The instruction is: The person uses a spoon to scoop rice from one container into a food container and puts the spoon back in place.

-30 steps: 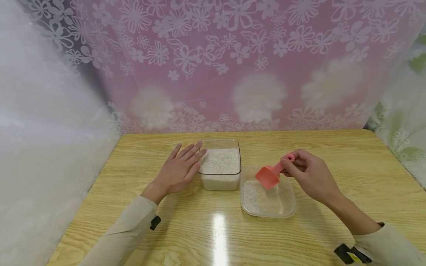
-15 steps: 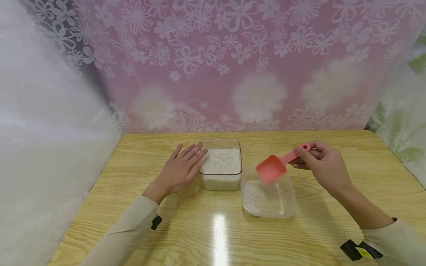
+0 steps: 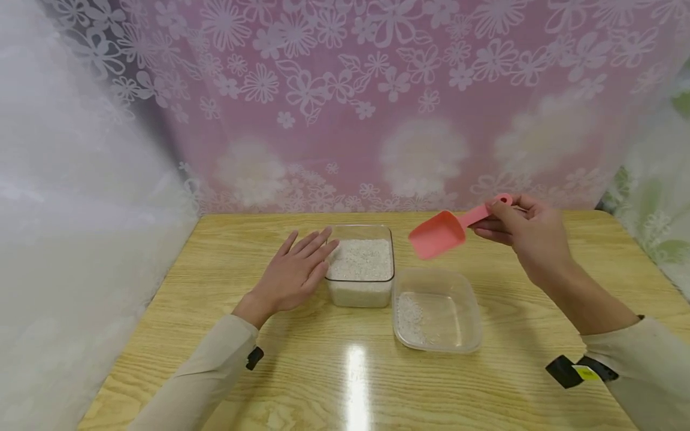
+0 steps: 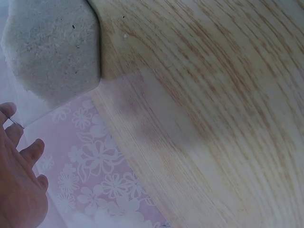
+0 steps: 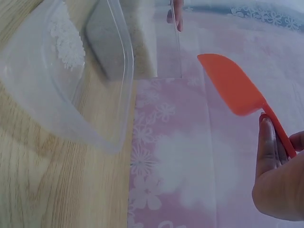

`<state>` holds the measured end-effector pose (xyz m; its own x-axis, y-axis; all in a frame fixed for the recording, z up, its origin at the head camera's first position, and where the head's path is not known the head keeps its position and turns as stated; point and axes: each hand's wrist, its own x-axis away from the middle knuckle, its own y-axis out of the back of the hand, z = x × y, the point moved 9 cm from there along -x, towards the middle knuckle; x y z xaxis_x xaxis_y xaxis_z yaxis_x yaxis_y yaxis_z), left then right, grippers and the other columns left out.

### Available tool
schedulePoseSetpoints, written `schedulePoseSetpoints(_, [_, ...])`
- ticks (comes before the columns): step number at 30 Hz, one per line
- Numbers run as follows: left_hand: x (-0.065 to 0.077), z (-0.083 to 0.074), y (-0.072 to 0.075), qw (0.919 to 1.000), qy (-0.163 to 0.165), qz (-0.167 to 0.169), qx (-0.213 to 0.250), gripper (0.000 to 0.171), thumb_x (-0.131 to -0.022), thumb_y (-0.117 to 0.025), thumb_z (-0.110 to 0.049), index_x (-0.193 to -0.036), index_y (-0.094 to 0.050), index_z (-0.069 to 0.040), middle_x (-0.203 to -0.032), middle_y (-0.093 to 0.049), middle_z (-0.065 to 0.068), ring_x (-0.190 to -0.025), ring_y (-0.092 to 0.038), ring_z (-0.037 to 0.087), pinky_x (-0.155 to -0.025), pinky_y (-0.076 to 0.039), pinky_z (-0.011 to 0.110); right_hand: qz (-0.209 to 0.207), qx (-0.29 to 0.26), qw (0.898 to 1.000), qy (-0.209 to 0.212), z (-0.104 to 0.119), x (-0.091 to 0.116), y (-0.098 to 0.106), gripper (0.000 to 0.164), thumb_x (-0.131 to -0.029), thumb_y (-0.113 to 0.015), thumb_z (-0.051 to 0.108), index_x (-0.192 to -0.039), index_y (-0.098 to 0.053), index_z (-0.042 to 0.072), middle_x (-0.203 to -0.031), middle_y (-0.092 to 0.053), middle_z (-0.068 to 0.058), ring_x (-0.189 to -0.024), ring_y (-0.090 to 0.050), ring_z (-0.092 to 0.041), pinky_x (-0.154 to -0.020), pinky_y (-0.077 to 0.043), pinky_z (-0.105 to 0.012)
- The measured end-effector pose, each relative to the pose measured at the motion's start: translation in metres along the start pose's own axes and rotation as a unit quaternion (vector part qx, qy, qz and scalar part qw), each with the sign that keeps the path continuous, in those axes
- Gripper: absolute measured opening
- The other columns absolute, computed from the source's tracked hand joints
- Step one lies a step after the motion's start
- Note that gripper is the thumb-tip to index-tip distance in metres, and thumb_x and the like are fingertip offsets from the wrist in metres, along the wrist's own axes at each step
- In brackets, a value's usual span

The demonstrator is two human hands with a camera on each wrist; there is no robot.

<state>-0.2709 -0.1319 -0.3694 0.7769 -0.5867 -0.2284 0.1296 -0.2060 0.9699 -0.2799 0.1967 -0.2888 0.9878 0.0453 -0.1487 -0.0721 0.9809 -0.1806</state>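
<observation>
Two hands work over clear containers of white grains. The right hand [image 3: 539, 239] pinches the handle of a pink-red plastic scoop [image 3: 439, 235], raised above the far edge of a squarish, translucent plastic tub [image 3: 447, 320] with a few grains [image 3: 409, 317] at its left side. The left hand [image 3: 291, 275] lies with fingers straight and slightly spread at the left rim of a square, clear container [image 3: 360, 293], well filled with grains and just beside the tub. A yellow-green label [image 3: 586, 372] marks the black wrist device [image 3: 564, 371] by the right sleeve; any writing is too small to read. Beneath lies a glossy, yellow wood-grain table [image 3: 296, 371], backed by a pink curtain [image 3: 334, 120] with white flowers; whitish sheeting [image 3: 81, 209] hangs left, leaf-patterned sheeting [image 3: 654, 203] right.
</observation>
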Motion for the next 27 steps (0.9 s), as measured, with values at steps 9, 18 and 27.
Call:
schedulePoseSetpoints(9, [-0.001, -0.001, 0.000, 1.0000, -0.002, -0.003, 0.005, 0.050, -0.105, -0.024, -0.037, -0.151, -0.033, -0.019, -0.158, -0.016, -0.002, -0.142, -0.021, 0.022, -0.115, -0.003, 0.046, 0.008, -0.044, 0.998, -0.049, -0.018, -0.018, -0.019, 0.023, -0.090, -0.068, 0.016, -0.094, -0.054, -0.003, -0.088, -0.069, -0.012, -0.076, -0.071, -0.022, -0.074, -0.055, -0.032])
schedulePoseSetpoints(18, [0.001, 0.000, 0.000, 1.0000, 0.004, 0.003, -0.006, 0.052, -0.105, -0.019, -0.040, -0.152, -0.029, -0.021, -0.158, -0.016, -0.001, -0.143, -0.018, 0.020, -0.115, -0.002, 0.045, 0.035, -0.022, 0.997, -0.067, -0.042, -0.028, -0.054, 0.029, -0.094, -0.063, 0.015, -0.102, -0.049, -0.010, -0.084, -0.070, -0.011, -0.077, -0.071, -0.019, -0.075, -0.055, -0.031])
schedulePoseSetpoints(27, [0.000, -0.001, 0.000, 0.9999, 0.003, 0.004, -0.012, 0.052, -0.105, -0.018, -0.040, -0.152, -0.029, -0.022, -0.158, -0.016, -0.002, -0.143, -0.017, 0.019, -0.116, -0.002, 0.044, 0.039, 0.111, 0.993, -0.029, -0.042, -0.030, -0.072, 0.028, -0.097, -0.059, 0.017, -0.106, -0.052, -0.009, -0.088, -0.069, -0.012, -0.076, -0.071, -0.019, -0.073, -0.055, -0.032])
